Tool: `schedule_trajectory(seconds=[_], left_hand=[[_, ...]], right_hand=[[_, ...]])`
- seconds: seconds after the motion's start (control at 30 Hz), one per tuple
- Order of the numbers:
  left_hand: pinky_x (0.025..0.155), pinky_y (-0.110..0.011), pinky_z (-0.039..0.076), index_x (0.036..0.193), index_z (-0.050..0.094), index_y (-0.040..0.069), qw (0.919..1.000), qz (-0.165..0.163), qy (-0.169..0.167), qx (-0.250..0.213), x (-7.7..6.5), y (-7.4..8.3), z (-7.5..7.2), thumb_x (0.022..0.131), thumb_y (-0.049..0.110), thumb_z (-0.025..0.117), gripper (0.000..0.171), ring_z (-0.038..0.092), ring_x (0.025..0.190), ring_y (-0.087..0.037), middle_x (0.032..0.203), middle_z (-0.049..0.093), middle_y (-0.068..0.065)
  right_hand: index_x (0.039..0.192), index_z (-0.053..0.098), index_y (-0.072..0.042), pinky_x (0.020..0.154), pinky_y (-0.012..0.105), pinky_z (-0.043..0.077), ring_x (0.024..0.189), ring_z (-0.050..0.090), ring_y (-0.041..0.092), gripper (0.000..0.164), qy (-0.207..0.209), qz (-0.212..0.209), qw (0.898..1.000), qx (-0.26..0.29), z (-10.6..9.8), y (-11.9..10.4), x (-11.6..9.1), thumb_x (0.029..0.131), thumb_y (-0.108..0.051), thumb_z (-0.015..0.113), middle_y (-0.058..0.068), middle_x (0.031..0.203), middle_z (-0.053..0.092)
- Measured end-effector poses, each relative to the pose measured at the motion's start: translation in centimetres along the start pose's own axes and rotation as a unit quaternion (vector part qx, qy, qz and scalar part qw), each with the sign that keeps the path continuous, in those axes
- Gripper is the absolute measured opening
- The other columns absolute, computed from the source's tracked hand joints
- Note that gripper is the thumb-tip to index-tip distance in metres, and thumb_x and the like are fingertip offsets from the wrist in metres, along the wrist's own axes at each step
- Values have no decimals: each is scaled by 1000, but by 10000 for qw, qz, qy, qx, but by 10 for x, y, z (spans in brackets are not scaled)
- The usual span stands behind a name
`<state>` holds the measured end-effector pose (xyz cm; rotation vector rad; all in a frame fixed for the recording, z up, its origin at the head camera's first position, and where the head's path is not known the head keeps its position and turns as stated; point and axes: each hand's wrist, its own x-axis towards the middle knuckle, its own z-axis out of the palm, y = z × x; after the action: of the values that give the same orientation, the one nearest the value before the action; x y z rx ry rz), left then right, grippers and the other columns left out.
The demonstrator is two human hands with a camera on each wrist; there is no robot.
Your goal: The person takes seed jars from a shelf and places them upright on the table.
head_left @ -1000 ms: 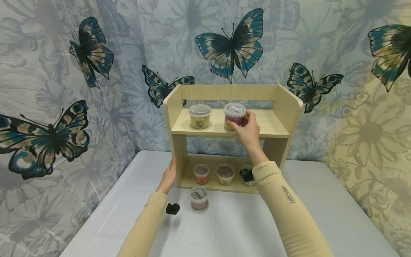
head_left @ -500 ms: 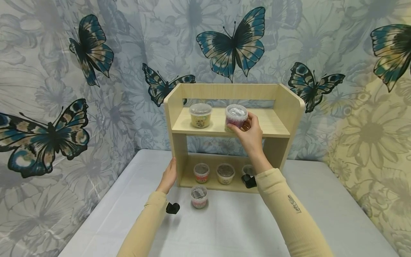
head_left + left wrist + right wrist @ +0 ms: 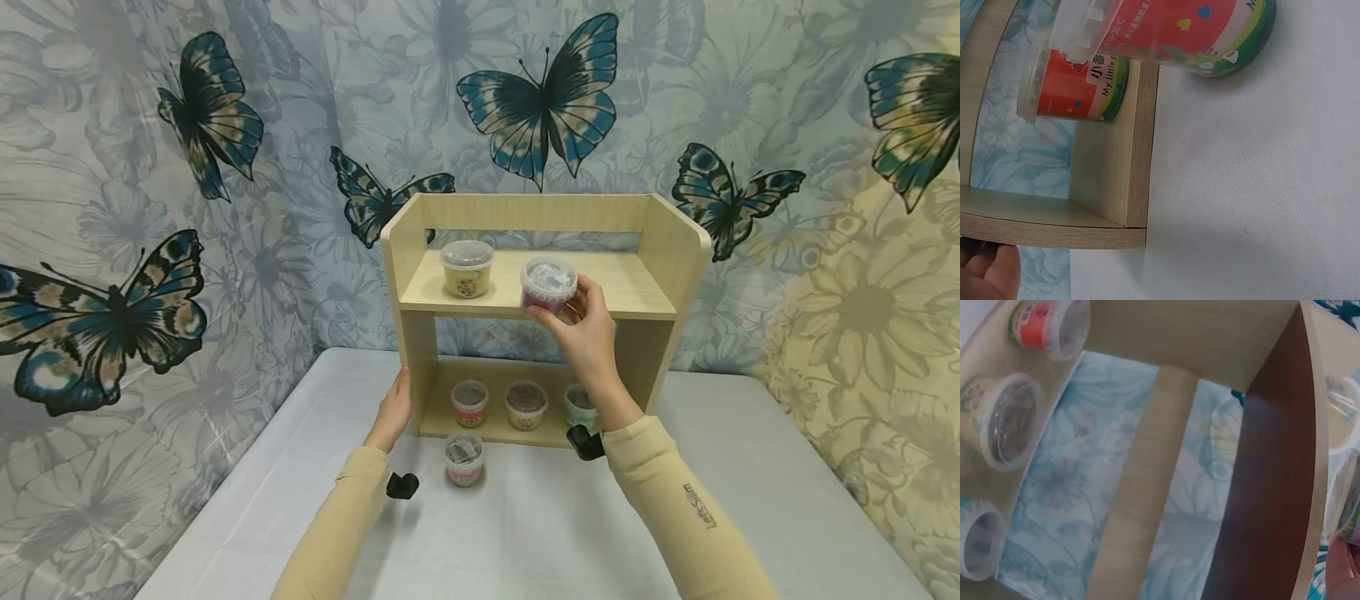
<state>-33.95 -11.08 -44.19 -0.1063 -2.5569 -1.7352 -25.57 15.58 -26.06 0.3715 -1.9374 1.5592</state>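
My right hand [image 3: 588,329] pinches a small lidded tub [image 3: 549,283] with purple contents at the front edge of the shelf's upper board; the tub tips toward me. In the right wrist view only part of this tub [image 3: 1350,494] shows, at the right edge. A yellow lidded tub [image 3: 467,271] stands at the left of the same board. My left hand [image 3: 392,412] rests against the outside of the wooden shelf's [image 3: 532,212] left side panel. In the left wrist view the fingers [image 3: 1000,269] touch that panel.
On the lower board stand a red-labelled tub [image 3: 470,404], a cream tub [image 3: 526,406] and a greenish tub [image 3: 580,404], partly covered by the right wrist's black mount [image 3: 586,442]. Another red-labelled tub [image 3: 464,460] stands on the white tablecloth [image 3: 525,517] before the shelf.
The purple tub, upright earlier, now tips toward me, and the right hand and wrist have come slightly lower and nearer. The left hand stays put.
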Motion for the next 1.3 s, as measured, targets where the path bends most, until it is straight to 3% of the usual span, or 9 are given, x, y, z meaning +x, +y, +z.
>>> schedule_trajectory(seconds=[0.47, 0.8, 1.3], left_hand=[[110, -47, 12, 149, 15, 9, 10000, -35, -63, 40, 1, -2, 0, 88, 71, 11, 87, 13, 137, -31, 152, 15, -11], [110, -48, 13, 149, 16, 9, 10000, -79, -35, 16, 0, 0, -1, 89, 69, 12, 85, 14, 136, -33, 152, 16, -12], [111, -45, 11, 149, 15, 8, 10000, -8, -85, 5, 1, -2, -1, 91, 67, 12, 83, 12, 137, -30, 152, 14, -11]], right_hand=[[131, 39, 7, 99, 33, 40, 115, 49, 28, 63, -100, -1, 9998, 146, 1, 8, -25, 78, 2, 73, 20, 124, 51], [130, 39, 8, 98, 35, 41, 116, 50, 30, 64, -371, 156, 9991, 133, 0, 28, -41, 77, 3, 74, 22, 124, 52], [130, 37, 9, 98, 41, 40, 116, 49, 35, 65, -765, 744, 9940, -252, -1, 62, -67, 78, -4, 75, 25, 125, 51]])
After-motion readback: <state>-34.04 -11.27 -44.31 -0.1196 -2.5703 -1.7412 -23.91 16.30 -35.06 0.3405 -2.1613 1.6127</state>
